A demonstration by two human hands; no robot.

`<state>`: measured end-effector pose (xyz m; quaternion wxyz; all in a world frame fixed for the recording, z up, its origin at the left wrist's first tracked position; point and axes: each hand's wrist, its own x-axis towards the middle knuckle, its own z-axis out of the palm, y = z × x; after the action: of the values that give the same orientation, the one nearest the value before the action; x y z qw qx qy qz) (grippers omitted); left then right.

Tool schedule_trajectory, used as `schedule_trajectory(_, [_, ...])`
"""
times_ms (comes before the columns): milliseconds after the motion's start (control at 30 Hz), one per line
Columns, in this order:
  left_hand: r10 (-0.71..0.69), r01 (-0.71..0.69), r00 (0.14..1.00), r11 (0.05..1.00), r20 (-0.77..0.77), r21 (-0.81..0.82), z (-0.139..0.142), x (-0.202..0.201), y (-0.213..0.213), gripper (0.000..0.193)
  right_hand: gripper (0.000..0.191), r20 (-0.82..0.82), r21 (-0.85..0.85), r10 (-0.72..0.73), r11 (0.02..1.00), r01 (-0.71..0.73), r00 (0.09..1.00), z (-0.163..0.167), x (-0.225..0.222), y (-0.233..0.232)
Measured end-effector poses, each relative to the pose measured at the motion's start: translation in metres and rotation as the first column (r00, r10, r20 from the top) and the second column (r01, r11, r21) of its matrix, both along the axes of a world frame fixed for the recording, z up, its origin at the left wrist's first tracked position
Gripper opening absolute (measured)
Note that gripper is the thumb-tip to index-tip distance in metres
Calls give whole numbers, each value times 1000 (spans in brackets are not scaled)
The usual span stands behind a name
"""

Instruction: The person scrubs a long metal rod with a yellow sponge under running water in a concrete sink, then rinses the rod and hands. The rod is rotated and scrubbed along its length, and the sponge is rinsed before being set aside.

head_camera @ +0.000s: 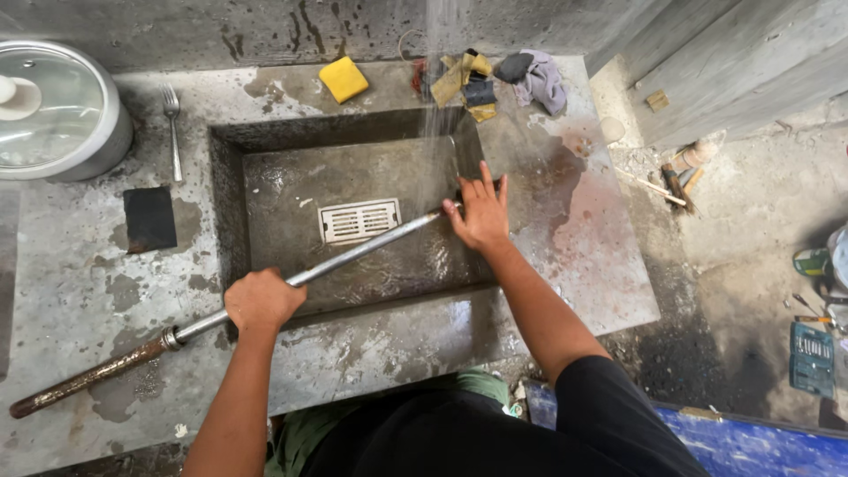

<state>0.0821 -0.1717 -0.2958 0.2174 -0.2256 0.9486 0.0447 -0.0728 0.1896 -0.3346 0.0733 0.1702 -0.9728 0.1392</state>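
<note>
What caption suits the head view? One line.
Left hand grips a metal pipe across a concrete sink; right hand rinses its tip.

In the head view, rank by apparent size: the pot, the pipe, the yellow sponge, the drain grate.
1. Pipe, longest by far.
2. Pot, partly cut off at the frame edge.
3. Drain grate.
4. Yellow sponge, smallest, though it lies farther from the camera.

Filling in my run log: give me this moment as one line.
left hand: grips metal pipe | right hand: on pipe's far end, fingers spread | water stream: falling into concrete sink | yellow sponge: on ledge
</note>
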Motion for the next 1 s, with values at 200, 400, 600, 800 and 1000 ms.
schedule_trajectory(200, [7, -7, 1000, 1000, 5, -9, -1, -1, 1, 49, 81, 11, -41, 11, 999, -10, 1000, -11, 44, -75])
schedule_trajectory(400, [-15, 13, 998, 1000, -64, -25, -1, 0, 3, 48, 89, 27, 57, 206, 977, -207, 978, -4, 59, -95])
schedule_trajectory(600, [-22, 20, 998, 999, -58, -28, -3, 4, 1, 49, 82, 27, 85, -1, 996, -1, 1000, 1, -13, 7])
schedule_trajectory(800, [11, -11, 999, 1000, -40, -16, -1, 3, 1, 51, 82, 99, 166, -63, 985, 46, 993, -7, 12, -41])
schedule_trajectory(1000, [-2, 2, 999, 1000, -34, -5, 1, 4, 0, 51, 86, -54, -51, 296, 953, -299, 954, -11, 68, -114])
